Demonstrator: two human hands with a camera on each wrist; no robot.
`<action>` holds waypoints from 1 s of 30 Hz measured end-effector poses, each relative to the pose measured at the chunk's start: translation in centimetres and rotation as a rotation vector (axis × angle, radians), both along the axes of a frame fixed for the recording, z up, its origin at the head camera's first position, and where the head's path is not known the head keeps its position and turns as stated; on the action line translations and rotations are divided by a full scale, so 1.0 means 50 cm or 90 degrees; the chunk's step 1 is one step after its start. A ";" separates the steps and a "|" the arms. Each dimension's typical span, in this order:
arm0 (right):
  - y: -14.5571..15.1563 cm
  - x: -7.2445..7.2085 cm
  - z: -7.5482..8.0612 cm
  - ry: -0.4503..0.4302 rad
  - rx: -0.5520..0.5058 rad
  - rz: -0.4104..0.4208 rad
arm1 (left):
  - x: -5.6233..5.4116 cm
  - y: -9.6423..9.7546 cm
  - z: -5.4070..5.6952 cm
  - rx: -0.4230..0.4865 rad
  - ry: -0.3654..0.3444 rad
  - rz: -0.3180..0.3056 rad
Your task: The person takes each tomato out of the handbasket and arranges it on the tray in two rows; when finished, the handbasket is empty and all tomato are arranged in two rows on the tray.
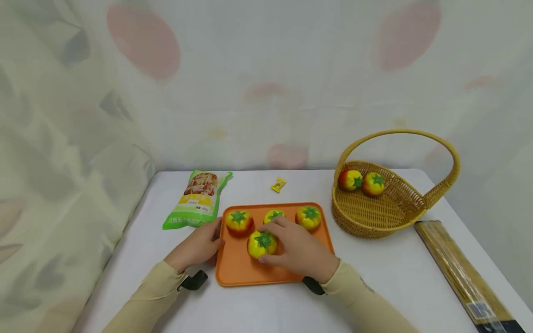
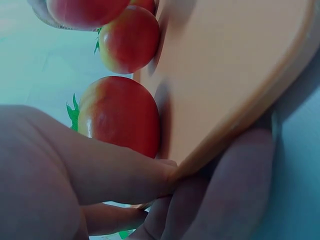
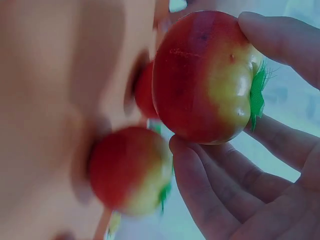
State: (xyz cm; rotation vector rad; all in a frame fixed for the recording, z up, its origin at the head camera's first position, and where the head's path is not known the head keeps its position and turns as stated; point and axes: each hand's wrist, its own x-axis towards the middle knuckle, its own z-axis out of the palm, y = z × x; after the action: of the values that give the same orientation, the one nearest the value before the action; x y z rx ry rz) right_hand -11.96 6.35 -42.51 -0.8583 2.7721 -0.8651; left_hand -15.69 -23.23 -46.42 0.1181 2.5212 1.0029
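The right hand [image 1: 297,247] grasps a red-and-yellow fruit [image 1: 260,246] with a green leafy cap, thumb on one side and fingertips on the other — the right wrist view shows it raised just above the orange tray [image 1: 237,276], near the tray's middle. The left hand [image 1: 200,245] pinches the tray by its left edge, some of its fingers tucked under the rim.

Three similar fruits sit along the back of the tray: the left fruit [image 1: 238,223] near the left hand, the middle fruit [image 1: 272,215] partly hidden by the right hand, and the right fruit [image 1: 309,218] in the back right corner. To the right of the tray stands a wicker basket [image 1: 366,231] with a tall arched handle [image 1: 399,131]; two more fruits [image 1: 373,183] lie side by side in it, towards its back left.

A green and yellow packet [image 1: 197,199] lies just beyond the left hand, and a small yellow wrapped piece [image 1: 278,184] lies behind the tray. A long brown bundle [image 1: 462,273] in clear wrapping stretches along the right side of the white surface [image 1: 275,310], its far end just beside the basket
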 end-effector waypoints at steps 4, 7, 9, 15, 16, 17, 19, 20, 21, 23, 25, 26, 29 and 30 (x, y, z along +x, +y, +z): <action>-0.039 0.002 -0.009 -0.013 0.012 0.029 | 0.001 0.002 0.003 0.000 0.001 0.002; -0.061 0.004 -0.014 -0.014 0.012 0.045 | 0.002 0.003 0.006 -0.004 0.004 0.001; -0.073 0.005 -0.018 -0.011 0.013 0.053 | 0.002 0.003 0.007 -0.011 0.010 -0.005; -0.096 0.008 -0.030 -0.021 0.019 0.066 | 0.001 0.003 0.009 -0.066 0.041 -0.028; -0.097 0.009 -0.033 -0.024 0.019 0.066 | 0.000 0.004 0.009 -0.070 0.043 -0.030; -0.098 0.009 -0.036 -0.026 0.020 0.065 | -0.001 0.005 0.009 -0.078 0.050 -0.035; -0.100 0.010 -0.042 -0.028 0.022 0.066 | -0.002 0.006 0.007 -0.083 0.055 -0.039; -0.100 0.010 -0.044 -0.028 0.023 0.066 | -0.002 0.006 0.007 -0.085 0.057 -0.040; -0.101 0.010 -0.047 -0.026 0.024 0.067 | -0.002 0.006 0.006 -0.085 0.058 -0.041; -0.103 0.010 -0.050 -0.023 0.024 0.069 | -0.002 0.006 0.006 -0.087 0.060 -0.041; -0.104 0.011 -0.053 -0.017 0.022 0.071 | -0.001 0.005 0.007 -0.085 0.059 -0.040; -0.105 0.011 -0.054 -0.014 0.020 0.072 | 0.000 0.005 0.009 -0.082 0.058 -0.040; -0.106 0.012 -0.054 -0.012 0.015 0.075 | 0.001 0.003 0.011 -0.080 0.057 -0.039; -0.107 0.013 -0.054 -0.011 0.014 0.077 | 0.002 0.003 0.012 -0.080 0.057 -0.038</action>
State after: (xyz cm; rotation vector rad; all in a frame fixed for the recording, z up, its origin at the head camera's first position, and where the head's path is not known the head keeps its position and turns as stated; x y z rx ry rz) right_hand -11.34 1.02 -45.22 -0.9969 2.6773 -0.8163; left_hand -15.60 -23.09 -45.83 0.2042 2.6371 0.8304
